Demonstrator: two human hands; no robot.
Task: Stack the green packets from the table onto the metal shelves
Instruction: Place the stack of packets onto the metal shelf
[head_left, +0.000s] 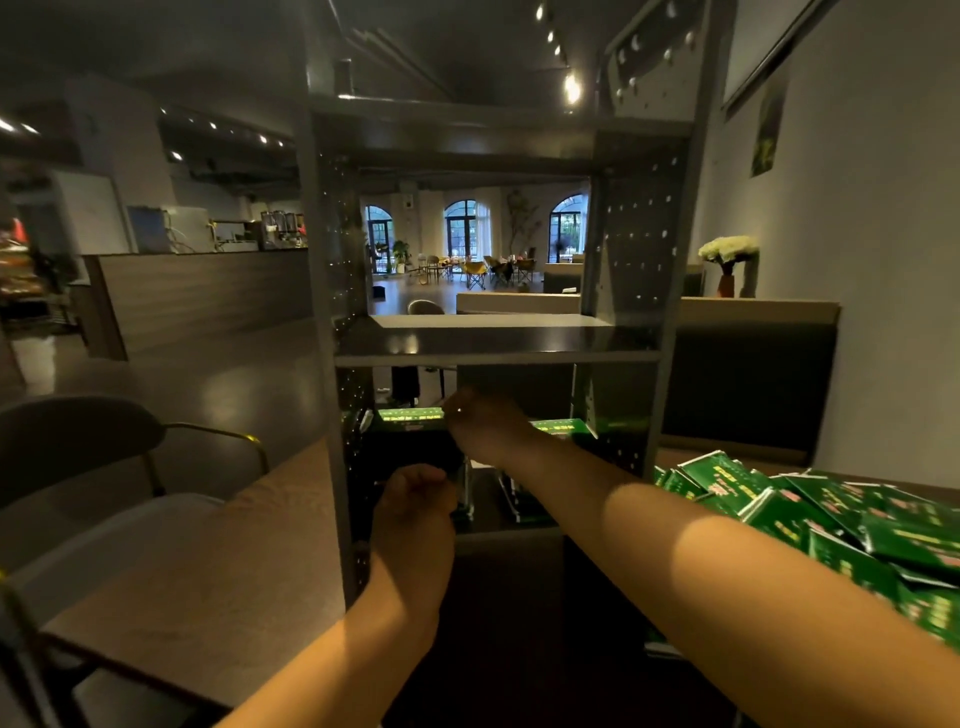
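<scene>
Reaching into the metal shelves (498, 358), both hands: right hand (485, 428) and left hand (415, 499) curled on stacked green packets (410, 415).

Packets on the lower shelf (415, 415) partly hidden behind right hand (485, 426), loose packet pile (831, 514) cut off at right edge

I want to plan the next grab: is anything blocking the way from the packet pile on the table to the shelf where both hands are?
Nothing visible does. The pile of green packets lies right of the metal shelf unit, whose front is open; only the right forearm crosses there.
</scene>
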